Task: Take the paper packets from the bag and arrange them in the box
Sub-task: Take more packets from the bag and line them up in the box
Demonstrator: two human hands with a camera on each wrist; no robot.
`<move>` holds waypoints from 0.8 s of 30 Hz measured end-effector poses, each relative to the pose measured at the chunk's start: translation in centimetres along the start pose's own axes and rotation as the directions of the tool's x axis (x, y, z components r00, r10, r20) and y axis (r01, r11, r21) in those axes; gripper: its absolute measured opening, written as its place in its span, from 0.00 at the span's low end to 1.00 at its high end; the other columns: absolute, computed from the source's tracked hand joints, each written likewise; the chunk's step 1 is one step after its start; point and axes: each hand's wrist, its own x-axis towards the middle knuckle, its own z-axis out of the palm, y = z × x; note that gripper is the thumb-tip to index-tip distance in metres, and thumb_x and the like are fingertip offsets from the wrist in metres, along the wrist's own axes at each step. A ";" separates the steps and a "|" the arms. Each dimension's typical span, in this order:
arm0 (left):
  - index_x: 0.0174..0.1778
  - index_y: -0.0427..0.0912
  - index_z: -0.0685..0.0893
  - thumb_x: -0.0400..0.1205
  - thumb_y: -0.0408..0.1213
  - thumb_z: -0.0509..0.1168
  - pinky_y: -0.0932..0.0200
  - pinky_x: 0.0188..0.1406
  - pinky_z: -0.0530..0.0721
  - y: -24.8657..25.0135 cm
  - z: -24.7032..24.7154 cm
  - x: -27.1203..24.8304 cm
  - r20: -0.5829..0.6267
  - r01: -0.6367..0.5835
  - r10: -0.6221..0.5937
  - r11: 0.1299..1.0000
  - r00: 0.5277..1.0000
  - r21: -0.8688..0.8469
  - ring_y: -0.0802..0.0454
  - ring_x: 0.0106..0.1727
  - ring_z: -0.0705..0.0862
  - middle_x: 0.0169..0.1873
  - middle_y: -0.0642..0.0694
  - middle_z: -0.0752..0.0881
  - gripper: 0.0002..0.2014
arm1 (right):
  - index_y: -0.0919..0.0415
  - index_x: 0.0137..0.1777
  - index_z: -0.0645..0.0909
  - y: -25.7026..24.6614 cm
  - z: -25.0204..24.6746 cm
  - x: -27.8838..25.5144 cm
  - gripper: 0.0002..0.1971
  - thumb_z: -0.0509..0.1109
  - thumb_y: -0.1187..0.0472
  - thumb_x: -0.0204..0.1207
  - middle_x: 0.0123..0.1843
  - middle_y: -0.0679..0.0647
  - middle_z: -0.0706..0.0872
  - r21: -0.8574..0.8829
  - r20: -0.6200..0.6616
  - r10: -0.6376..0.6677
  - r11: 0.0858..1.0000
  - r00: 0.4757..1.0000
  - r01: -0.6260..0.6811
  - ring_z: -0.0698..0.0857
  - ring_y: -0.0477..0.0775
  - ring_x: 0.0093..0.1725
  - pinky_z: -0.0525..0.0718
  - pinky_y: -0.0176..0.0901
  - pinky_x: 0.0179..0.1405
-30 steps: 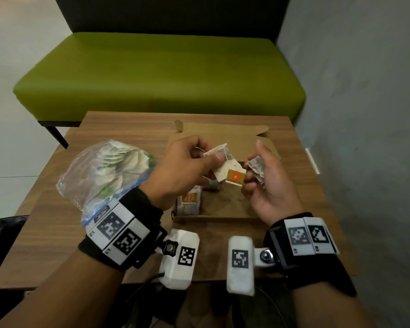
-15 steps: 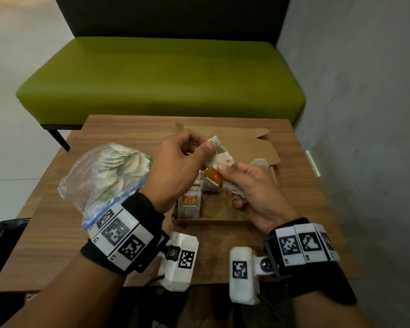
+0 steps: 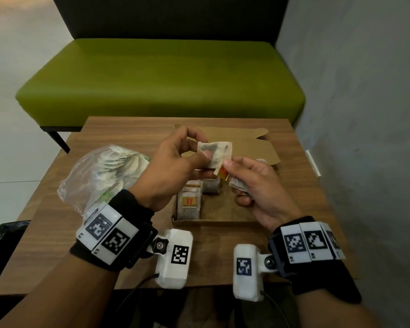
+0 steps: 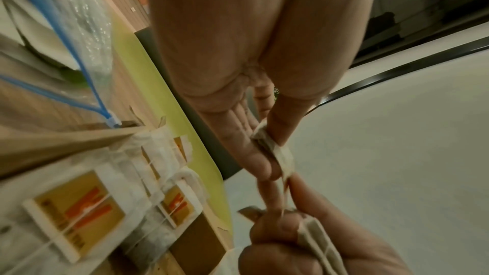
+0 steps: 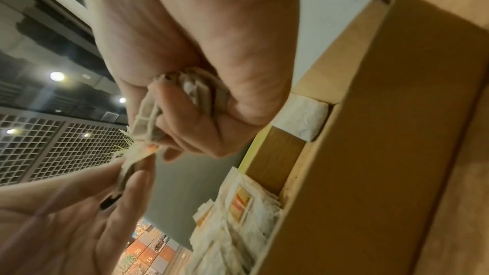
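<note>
The left hand [image 3: 173, 166] pinches a packet [image 3: 214, 153] by its near edge between thumb and fingertips, raised above the box [image 3: 225, 221]. The right hand [image 3: 253, 188] sits just beside it, thumb and forefinger nipping the orange tag [image 3: 223, 172] under that packet, while its curled fingers clutch a second packet [image 5: 201, 93] against the palm. Both hands hover palm-inward over the box, wrists low toward the near desk [image 3: 128, 268] edge.

The packets look light, thin and limp, thin paper with a string and tag; they would likely crumple or tear under a hard squeeze, and strings may tangle. A gentle pinch at a folded edge or corner seems best, not on the tag alone.

Below the left hand, several packets [image 3: 189, 204] already stand in a row in the box's near-left corner. The bag [image 3: 100, 176], with many more inside, lies just outside the left wrist.
</note>
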 end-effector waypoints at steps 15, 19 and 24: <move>0.47 0.39 0.86 0.84 0.21 0.60 0.56 0.43 0.90 -0.4 -0.6 0.2 -0.053 0.013 -0.011 0.999 0.999 0.047 0.51 0.49 0.90 0.49 0.44 0.90 0.12 | 0.51 0.40 0.87 -0.4 -0.2 0.4 0.09 0.72 0.57 0.82 0.38 0.53 0.86 -0.158 -0.231 -0.220 0.970 0.948 0.187 0.76 0.50 0.32 0.69 0.39 0.23; 0.47 0.48 0.87 0.68 0.28 0.63 0.51 0.55 0.83 -0.1 -2.4 0.3 -0.103 -0.005 0.016 0.995 0.995 0.098 0.53 0.66 0.83 0.60 0.49 0.88 0.16 | 0.48 0.41 0.88 -0.7 -1.4 0.6 0.06 0.76 0.55 0.80 0.47 0.51 0.91 -0.211 -0.221 -0.343 0.931 0.913 0.299 0.89 0.49 0.45 0.83 0.42 0.39; 0.63 0.56 0.86 0.82 0.41 0.71 0.53 0.53 0.87 0.4 -0.3 -0.1 0.075 -0.195 0.180 0.914 0.981 0.356 0.57 0.59 0.85 0.58 0.60 0.87 0.13 | 0.56 0.41 0.87 -1.2 -1.1 0.1 0.06 0.74 0.62 0.80 0.34 0.45 0.88 -0.212 -0.049 -0.389 0.904 0.920 0.371 0.84 0.39 0.33 0.77 0.27 0.28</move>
